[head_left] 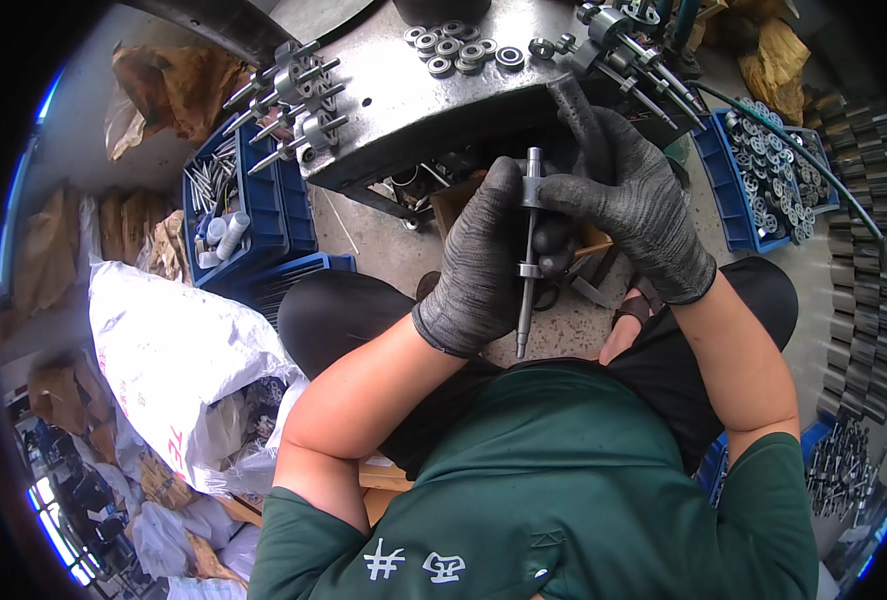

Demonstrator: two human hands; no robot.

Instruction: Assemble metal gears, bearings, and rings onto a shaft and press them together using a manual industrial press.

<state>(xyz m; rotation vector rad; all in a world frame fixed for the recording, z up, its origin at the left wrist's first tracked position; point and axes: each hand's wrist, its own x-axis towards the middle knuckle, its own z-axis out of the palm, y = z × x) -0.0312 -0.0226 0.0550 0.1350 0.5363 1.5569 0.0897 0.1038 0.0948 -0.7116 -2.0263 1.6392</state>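
Note:
Between my two hands a slim metal shaft (pixel 526 318) stands nearly upright in the picture, with a wider collar high on it and a smaller ring lower down. My left hand (pixel 475 258), in a grey-black work glove, is closed round its left side, thumb up beside the collar. My right hand (pixel 641 190), gloved alike, presses its thumb on the collar from the right. The right index finger points up and away, and its other fingers curl behind the shaft, partly hidden. Beyond them, several ring bearings (pixel 448 47) lie on the metal bench (pixel 403 110).
Shafts with round metal parts stand clustered at the bench's left (pixel 298 105) and right (pixel 628 55). Blue crates flank it: the left crate (pixel 288 195) holds thin rods, the right crate (pixel 713 180) toothed-looking discs. A white sack (pixel 178 350) sits at left; stacked metal parts (pixel 873 280) line the right.

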